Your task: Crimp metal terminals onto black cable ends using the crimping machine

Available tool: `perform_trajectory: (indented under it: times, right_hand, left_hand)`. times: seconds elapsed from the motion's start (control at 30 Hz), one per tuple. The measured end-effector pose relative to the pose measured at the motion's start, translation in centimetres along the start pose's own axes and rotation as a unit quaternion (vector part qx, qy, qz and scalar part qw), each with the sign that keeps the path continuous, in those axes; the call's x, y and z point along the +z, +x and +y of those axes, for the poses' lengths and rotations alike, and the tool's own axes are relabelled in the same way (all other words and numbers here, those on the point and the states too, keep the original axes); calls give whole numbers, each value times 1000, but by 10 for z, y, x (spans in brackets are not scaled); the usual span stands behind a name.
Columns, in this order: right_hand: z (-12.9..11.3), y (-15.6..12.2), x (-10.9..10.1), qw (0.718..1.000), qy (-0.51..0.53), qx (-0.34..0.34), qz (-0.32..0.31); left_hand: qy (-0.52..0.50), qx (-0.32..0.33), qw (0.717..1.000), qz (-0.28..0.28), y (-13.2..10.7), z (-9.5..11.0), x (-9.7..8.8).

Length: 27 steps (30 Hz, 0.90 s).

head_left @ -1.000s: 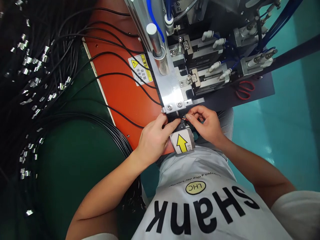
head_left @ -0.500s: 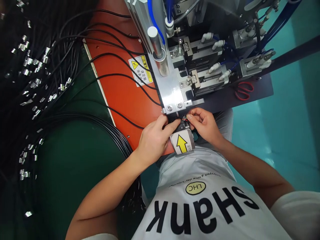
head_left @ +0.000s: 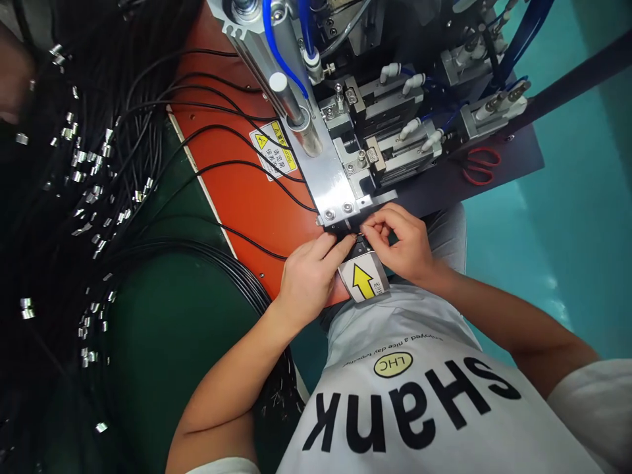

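My left hand point(head_left: 311, 273) rests at the machine's front edge, thumb and index finger pressed together against a small black fixture point(head_left: 361, 246). Whatever lies between those fingers is hidden. Just to its right, my right hand point(head_left: 402, 240) is closed in a pinch, its fingertips beside my left thumb. Thin wires, red among them in the earlier picture, run at these fingertips, though they barely show now. Below the fixture sits a metal cover with a yellow arrow label point(head_left: 364, 280). Above my hands is the machine's silver plate point(head_left: 332, 187).
Black cables point(head_left: 237, 164) cross the orange base point(head_left: 237, 204) into the machine. Many more, with shiny metal ends, lie on the green surface point(head_left: 162, 329) at left. Pneumatic cylinders point(head_left: 402, 155) and red-handled scissors point(head_left: 481, 164) are at right. Part of another person point(head_left: 14, 79) shows upper left.
The camera view has shifted a little. My right hand has turned and drawn closer to my left, and the coloured wires between them are now mostly covered.
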State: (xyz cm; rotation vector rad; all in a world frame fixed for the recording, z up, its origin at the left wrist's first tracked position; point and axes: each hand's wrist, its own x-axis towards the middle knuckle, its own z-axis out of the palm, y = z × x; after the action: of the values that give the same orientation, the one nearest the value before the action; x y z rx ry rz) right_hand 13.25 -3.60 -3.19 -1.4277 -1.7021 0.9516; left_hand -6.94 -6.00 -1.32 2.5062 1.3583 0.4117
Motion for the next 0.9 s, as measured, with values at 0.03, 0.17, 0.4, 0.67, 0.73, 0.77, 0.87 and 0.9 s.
perform_trajectory:
  times: [0.03,0.17,0.4,0.67,0.73,0.77,0.87,0.9]
  right_hand:
    - [0,-1,0,1000,4,9,6]
    - [2,-6,5,994,57,91,9]
    - [17,-2,7,936,241,242,-90]
    - [8,-15,-5,991,97,91,0]
    - [5,-15,-5,997,65,50,1]
    - [5,-13,-5,997,57,43,-6]
    - [7,-8,-5,996,63,51,-30]
    - [8,-7,-6,996,69,56,-34]
  left_hand:
    - [2,-1,1000,-2,0,0,0]
    - [1,-5,1000,-3,0,0,0]
    - [-26,-12,1000,0,2,0,0]
    - [-41,-14,999,-8,3,1,-3]
    - [-38,-19,999,-8,3,1,-3]
    - [-38,-19,999,-9,3,1,-3]
    - [-34,-13,999,-9,3,1,-2]
    - [-32,-12,999,-8,3,1,-2]
